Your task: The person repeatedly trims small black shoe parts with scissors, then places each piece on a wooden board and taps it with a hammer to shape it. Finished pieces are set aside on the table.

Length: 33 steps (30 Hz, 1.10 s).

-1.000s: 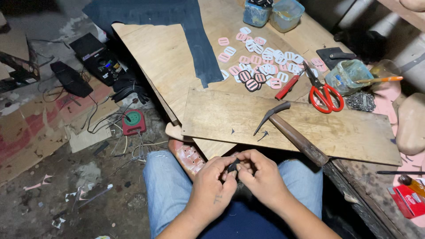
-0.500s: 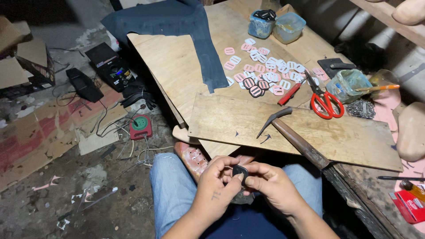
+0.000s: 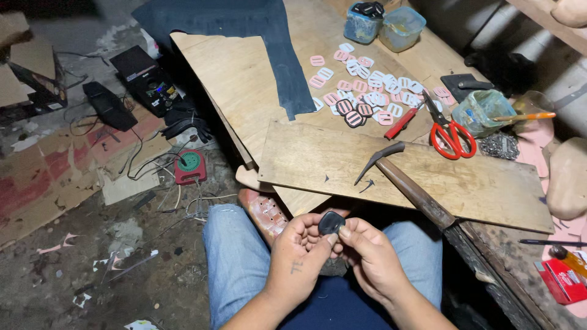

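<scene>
Both hands pinch a small black leather piece (image 3: 331,222) over the lap, below the surface's (image 3: 428,177) near edge: left hand (image 3: 301,249) fingers beneath, right hand (image 3: 370,256) thumb just right.

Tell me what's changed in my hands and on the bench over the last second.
Little has changed. Both hands have stayed together over the lap, working the same small dark piece; the left hand and right hand now pinch it a bit higher, so more of it shows. Nothing was picked up or let go. The hammer, red scissors and pink buckles lie where they were; only the camera view shifted.
</scene>
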{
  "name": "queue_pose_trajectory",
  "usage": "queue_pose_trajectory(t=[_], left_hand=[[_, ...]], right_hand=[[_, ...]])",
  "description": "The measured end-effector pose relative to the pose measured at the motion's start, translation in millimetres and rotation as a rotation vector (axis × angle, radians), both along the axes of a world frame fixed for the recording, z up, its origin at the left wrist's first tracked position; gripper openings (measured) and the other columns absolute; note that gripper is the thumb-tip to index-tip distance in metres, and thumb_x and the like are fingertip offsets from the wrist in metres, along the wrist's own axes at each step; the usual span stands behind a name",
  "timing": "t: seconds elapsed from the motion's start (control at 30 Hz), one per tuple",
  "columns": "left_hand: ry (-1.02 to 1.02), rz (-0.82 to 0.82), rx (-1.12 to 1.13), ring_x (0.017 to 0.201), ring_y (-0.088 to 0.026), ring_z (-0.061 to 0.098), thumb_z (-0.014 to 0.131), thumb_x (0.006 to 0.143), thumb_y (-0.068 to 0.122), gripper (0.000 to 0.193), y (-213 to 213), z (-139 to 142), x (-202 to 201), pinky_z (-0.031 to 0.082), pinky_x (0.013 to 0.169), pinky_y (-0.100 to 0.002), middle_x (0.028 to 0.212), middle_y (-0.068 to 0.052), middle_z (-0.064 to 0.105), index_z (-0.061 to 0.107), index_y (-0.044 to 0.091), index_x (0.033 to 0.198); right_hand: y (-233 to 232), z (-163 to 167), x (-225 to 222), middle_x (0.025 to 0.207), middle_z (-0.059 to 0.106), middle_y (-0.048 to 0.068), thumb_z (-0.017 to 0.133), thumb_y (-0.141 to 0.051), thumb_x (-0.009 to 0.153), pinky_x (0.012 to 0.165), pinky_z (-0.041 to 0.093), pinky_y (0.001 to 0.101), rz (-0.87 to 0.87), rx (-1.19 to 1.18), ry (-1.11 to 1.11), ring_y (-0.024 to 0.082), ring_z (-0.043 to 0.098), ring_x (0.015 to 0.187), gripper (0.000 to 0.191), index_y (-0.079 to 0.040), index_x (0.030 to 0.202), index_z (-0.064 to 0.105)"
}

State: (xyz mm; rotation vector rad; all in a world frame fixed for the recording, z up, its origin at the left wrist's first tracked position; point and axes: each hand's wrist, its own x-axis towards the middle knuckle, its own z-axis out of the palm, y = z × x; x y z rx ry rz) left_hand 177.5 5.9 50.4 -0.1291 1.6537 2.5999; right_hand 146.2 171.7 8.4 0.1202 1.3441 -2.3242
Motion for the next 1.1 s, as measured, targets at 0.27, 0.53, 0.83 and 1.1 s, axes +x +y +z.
queue_pose_trajectory(t=[0.27, 0.53, 0.83, 1.1], left_hand=[[0.046, -0.163, -0.169, 0.087, -0.011, 0.066, 0.064, 0.094, 0.003, 0.033, -12.3, 3.8, -4.7, 0.054, 0.079, -0.024, 0.097, -0.006, 0.071, 0.066, 0.000, 0.128], [-0.122, -0.152, 0.074, 0.086, -0.009, 0.067, 0.064, 0.096, 0.008, 0.021, -10.3, -15.1, -15.1, 0.055, 0.080, -0.024, 0.098, -0.005, 0.074, 0.071, -0.003, 0.113], [-0.038, -0.053, -0.249, 0.076, -0.006, 0.064, 0.063, 0.095, 0.011, 0.010, -9.1, -9.1, -11.6, 0.053, 0.068, -0.021, 0.083, 0.001, 0.067, 0.065, 0.001, 0.097], [0.063, 0.005, -0.494, 0.067, -0.007, 0.059, 0.065, 0.095, 0.005, 0.009, -4.5, -0.8, -9.2, 0.049, 0.058, -0.022, 0.077, -0.003, 0.068, 0.067, -0.004, 0.100]], right_hand=[[10.5, 17.8, -18.5, 0.090, 0.073, 0.005, 0.064, -0.012, 0.095, 0.063, 0.054, 0.0273, 0.027, 0.308, 0.177, 0.011, 0.065, 0.073, 0.022, 0.002, 0.110, 0.070], [11.5, 10.4, -10.8, 0.088, 0.073, 0.012, 0.063, -0.011, 0.097, 0.065, 0.061, 0.0336, -0.039, -0.053, -0.031, 0.020, 0.072, 0.074, 0.012, -0.001, 0.104, 0.062], [7.2, 5.8, -14.0, 0.088, 0.073, 0.003, 0.066, -0.009, 0.092, 0.066, 0.054, 0.0232, -0.045, 0.543, 0.302, 0.007, 0.066, 0.074, 0.023, -0.001, 0.113, 0.070], [4.9, -2.5, -13.8, 0.088, 0.068, 0.004, 0.071, -0.004, 0.089, 0.068, 0.054, 0.0222, -0.038, 0.654, 0.420, 0.006, 0.061, 0.076, 0.020, 0.000, 0.108, 0.067]])
